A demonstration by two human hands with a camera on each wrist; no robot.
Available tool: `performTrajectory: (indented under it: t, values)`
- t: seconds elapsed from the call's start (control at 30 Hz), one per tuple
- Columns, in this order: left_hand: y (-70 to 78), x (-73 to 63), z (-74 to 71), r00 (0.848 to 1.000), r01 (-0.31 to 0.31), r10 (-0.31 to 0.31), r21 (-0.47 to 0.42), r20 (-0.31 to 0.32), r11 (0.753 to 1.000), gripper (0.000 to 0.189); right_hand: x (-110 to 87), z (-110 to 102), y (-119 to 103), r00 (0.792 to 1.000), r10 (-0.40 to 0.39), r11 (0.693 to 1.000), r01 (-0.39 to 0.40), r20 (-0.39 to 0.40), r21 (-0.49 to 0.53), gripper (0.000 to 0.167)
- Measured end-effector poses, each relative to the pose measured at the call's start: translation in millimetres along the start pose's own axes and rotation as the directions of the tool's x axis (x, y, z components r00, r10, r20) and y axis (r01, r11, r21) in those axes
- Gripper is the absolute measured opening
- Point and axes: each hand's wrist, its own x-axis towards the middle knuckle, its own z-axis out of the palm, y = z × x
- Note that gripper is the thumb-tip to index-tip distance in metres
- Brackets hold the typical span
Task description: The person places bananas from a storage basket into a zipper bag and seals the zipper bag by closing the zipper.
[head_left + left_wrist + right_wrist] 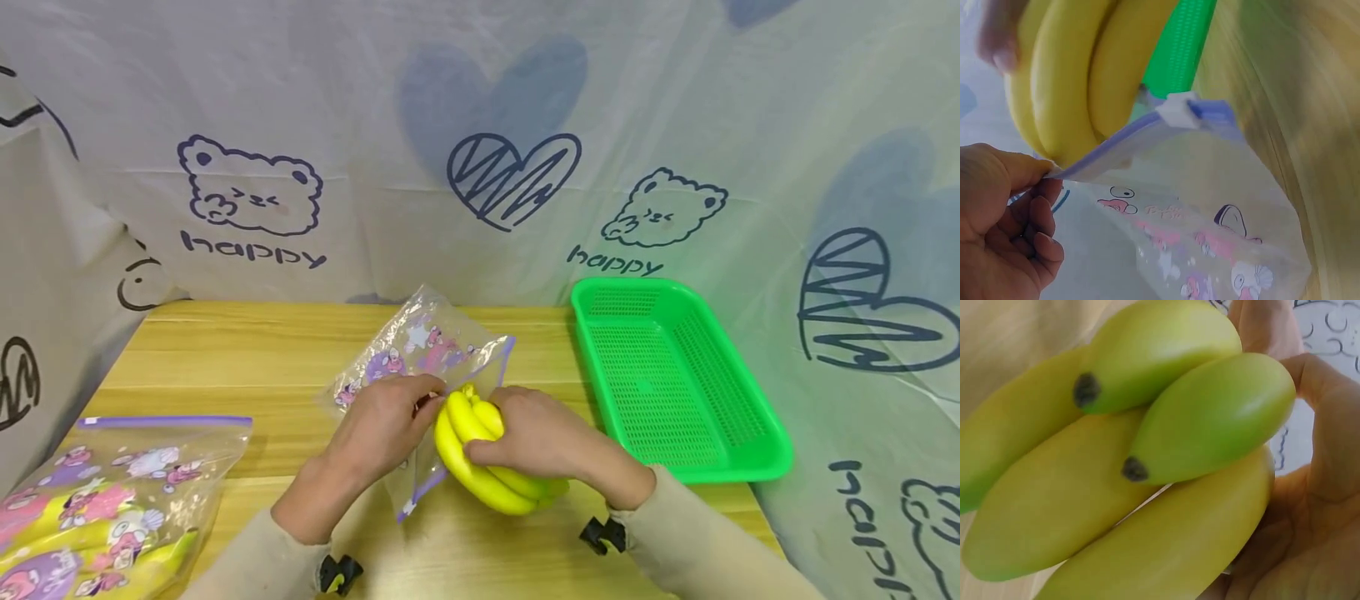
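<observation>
A bunch of yellow bananas (470, 450) with greenish tips is gripped from above by my right hand (543, 433), stem end toward the bag. In the right wrist view the bananas (1166, 437) fill most of the picture, with the palm behind them. My left hand (382, 417) pinches the purple-edged mouth of a clear zip bag (420, 342) printed with pink and purple cartoons. The left wrist view shows the thumb and forefinger on that edge, a white slider (1177, 111) farther along it. The banana stem end is at the bag's mouth; how far inside is unclear.
At the front left lies another printed zip bag (165, 475) with bananas inside. A green plastic basket (750, 417) stands on the wooden table (300, 350) to the right. Behind the table hangs a pale printed cloth (390, 208).
</observation>
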Motion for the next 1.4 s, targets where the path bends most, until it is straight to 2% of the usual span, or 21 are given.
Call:
performTrajectory:
  t: [0.1, 0.23, 0.37, 0.47, 0.53, 0.63, 0.7, 0.8, 0.87, 0.93, 1.03, 1.17, 1.23, 1.3, 1.4]
  values:
    - [4.8, -1.6, 1.0, 1.0, 0.022, -0.022, -0.002, 0.004, 1.0, 0.01, 6.1, -1.8, 5.7, 0.997, 0.071, 0.996, -0.069, -0.03, 0.062, 0.045]
    - [12.8, -4.1, 6.5, 0.998, 0.063, -0.063, -0.035, 0.012, 0.997, 0.011, 13.8, -4.0, 10.6, 0.987, 0.137, 0.988, -0.13, -0.083, 0.087, 0.049]
    - [20.4, -6.3, 14.3, 0.995, 0.102, -0.1, -0.087, 0.028, 0.991, 0.01, 20.0, -6.1, 12.4, 0.972, 0.2, 0.976, -0.187, -0.126, 0.11, 0.051]
    - [24.6, -8.0, 19.0, 0.994, 0.113, -0.112, -0.12, 0.014, 0.986, 0.007, 24.8, -6.2, 11.2, 0.957, 0.246, 0.965, -0.228, -0.151, 0.13, 0.051]
    - [27.1, -8.7, 21.3, 0.994, 0.102, -0.105, -0.14, -0.016, 0.985, 0.005, 27.8, -5.8, 9.5, 0.949, 0.266, 0.959, -0.244, -0.168, 0.142, 0.052]
    - [28.6, -9.2, 23.9, 0.995, 0.054, -0.066, -0.143, -0.08, 0.988, 0.004, 32.2, -5.0, 7.3, 0.942, 0.283, 0.952, -0.253, -0.179, 0.173, 0.053]
    - [27.7, -9.3, 24.2, 0.992, 0.022, -0.036, -0.118, -0.121, 0.993, 0.005, 34.6, -4.3, 7.8, 0.942, 0.284, 0.948, -0.248, -0.177, 0.198, 0.054]
    - [23.8, -10.1, 22.9, 0.989, -0.002, -0.006, -0.054, -0.148, 0.999, 0.004, 36.3, -4.9, 11.4, 0.946, 0.291, 0.933, -0.248, -0.141, 0.262, 0.056]
    - [20.6, -11.3, 21.9, 0.989, -0.007, 0.004, -0.019, -0.151, 1.0, 0.004, 36.3, -5.6, 15.5, 0.949, 0.3, 0.911, -0.253, -0.101, 0.327, 0.058]
    - [18.7, -13.1, 21.5, 0.991, -0.011, 0.009, -0.015, -0.134, 1.0, 0.005, 36.4, -6.1, 20.3, 0.949, 0.31, 0.87, -0.261, -0.052, 0.419, 0.057]
    - [19.5, -15.9, 22.4, 0.995, 0.007, -0.015, -0.076, -0.098, 0.997, 0.006, 37.2, -5.5, 26.9, 0.945, 0.328, 0.784, -0.277, 0.008, 0.555, 0.054]
    - [24.8, -17.6, 23.9, 0.996, 0.051, -0.062, -0.17, -0.057, 0.984, 0.005, 39.4, -1.2, 31.9, 0.936, 0.35, 0.654, -0.273, 0.037, 0.705, 0.052]
    - [26.9, -17.6, 24.5, 0.996, 0.073, -0.083, -0.205, -0.043, 0.976, 0.003, 39.6, 2.6, 32.9, 0.936, 0.348, 0.615, -0.269, 0.051, 0.741, 0.051]
    - [27.9, -16.9, 24.6, 0.993, 0.1, -0.112, -0.233, -0.039, 0.967, 0.003, 38.9, 6.6, 32.7, 0.942, 0.329, 0.604, -0.267, 0.07, 0.751, 0.051]
    - [27.3, -15.6, 24.1, 0.989, 0.127, -0.141, -0.256, -0.039, 0.958, 0.003, 36.5, 12.1, 31.8, 0.957, 0.267, 0.632, -0.264, 0.115, 0.729, 0.052]
